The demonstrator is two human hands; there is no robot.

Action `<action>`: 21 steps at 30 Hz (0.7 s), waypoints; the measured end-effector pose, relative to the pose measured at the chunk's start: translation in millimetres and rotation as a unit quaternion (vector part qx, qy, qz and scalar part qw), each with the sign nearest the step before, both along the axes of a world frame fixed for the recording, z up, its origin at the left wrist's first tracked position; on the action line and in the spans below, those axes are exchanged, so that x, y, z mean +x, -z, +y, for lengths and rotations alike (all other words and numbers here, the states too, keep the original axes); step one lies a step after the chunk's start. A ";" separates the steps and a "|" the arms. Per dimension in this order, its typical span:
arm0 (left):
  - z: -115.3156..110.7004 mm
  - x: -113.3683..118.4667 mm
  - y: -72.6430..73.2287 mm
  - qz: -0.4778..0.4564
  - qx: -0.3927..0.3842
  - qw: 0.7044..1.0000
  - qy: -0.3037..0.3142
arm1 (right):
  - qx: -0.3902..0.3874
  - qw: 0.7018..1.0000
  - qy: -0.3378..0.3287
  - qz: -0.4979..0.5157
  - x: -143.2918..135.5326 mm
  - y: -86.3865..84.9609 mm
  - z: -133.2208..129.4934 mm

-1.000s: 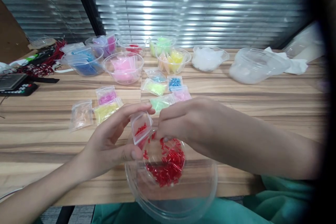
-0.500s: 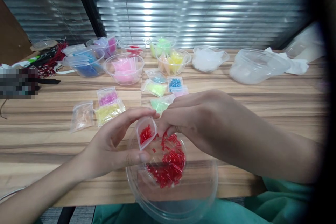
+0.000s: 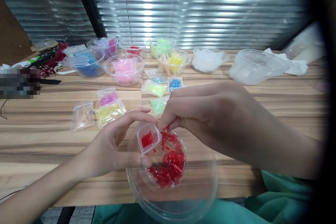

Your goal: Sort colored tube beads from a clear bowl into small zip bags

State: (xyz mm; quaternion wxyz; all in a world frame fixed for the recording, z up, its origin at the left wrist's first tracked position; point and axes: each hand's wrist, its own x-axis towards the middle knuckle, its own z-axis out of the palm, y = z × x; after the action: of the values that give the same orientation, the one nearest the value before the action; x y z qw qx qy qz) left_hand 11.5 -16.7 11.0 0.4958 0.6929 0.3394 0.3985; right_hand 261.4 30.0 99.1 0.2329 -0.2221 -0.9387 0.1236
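My left hand [image 3: 115, 143] holds a small clear bag [image 3: 148, 138] with its mouth spread wide and some red pieces inside. Fingers and thumb of my right hand [image 3: 194, 112] are pinched together beside the bag's right edge, with a bit of red at their tips. Beneath both hands is a big clear round bowl [image 3: 213, 178] at the table's front edge. Many short red pieces [image 3: 170, 162] lie in a round shape within it.
Small bags of purple [image 3: 108, 98], yellow [image 3: 109, 113] and orange [image 3: 82, 116] pieces lie at left. Blue [image 3: 175, 83] and green [image 3: 154, 88] ones lie mid-table. Behind stand clear bowls, including pink [image 3: 124, 70], blue [image 3: 88, 63] and white [image 3: 207, 59] contents. Tangled cords [image 3: 52, 59] sit far left.
My right hand has risen slightly, with red now showing at its fingertips. The bag in my left hand has shifted a little right and down, and its mouth looks wider.
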 end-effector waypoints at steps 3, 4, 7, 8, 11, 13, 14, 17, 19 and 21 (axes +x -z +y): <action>0.6 -0.3 0.0 0.007 0.001 1.000 0.001 | -0.002 1.000 0.007 0.019 -1.6 -1.4 -0.5; 0.8 -0.2 0.3 0.008 0.000 1.000 0.000 | -0.014 1.000 0.004 0.027 -2.6 -2.0 -0.7; 1.4 0.4 2.4 0.012 -0.008 1.000 -0.002 | -0.057 0.997 0.001 0.053 -5.9 -3.2 -0.6; 1.5 0.6 3.2 0.009 -0.007 1.000 0.001 | -0.066 0.996 -0.004 0.056 -6.8 -2.9 -0.3; 1.3 1.1 4.7 -0.006 0.001 1.000 0.017 | -0.092 0.993 -0.043 0.059 -8.7 0.6 1.1; 0.6 1.2 4.9 -0.006 0.002 1.000 0.023 | -0.111 0.989 -0.072 0.066 -9.4 4.3 0.9; 0.1 1.1 4.9 -0.006 0.000 1.000 0.024 | -0.121 0.987 -0.080 0.071 -9.8 6.1 0.3; -1.1 0.2 5.3 -0.010 -0.019 0.999 0.033 | -0.135 0.984 -0.094 0.075 -11.4 10.2 -2.4; -1.4 -0.5 5.7 -0.016 -0.028 0.999 0.036 | -0.130 0.984 -0.093 0.076 -12.2 11.2 -3.4; -1.2 -0.8 5.3 -0.014 -0.028 0.999 0.032 | -0.122 0.985 -0.099 0.070 -12.3 11.1 -2.9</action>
State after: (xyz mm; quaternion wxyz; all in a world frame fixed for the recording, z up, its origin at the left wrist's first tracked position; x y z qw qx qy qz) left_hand 10.7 -17.9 5.7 0.5323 0.6835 0.3213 0.3825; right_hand 249.1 27.1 88.1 0.2561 -0.1458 -0.9152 0.2748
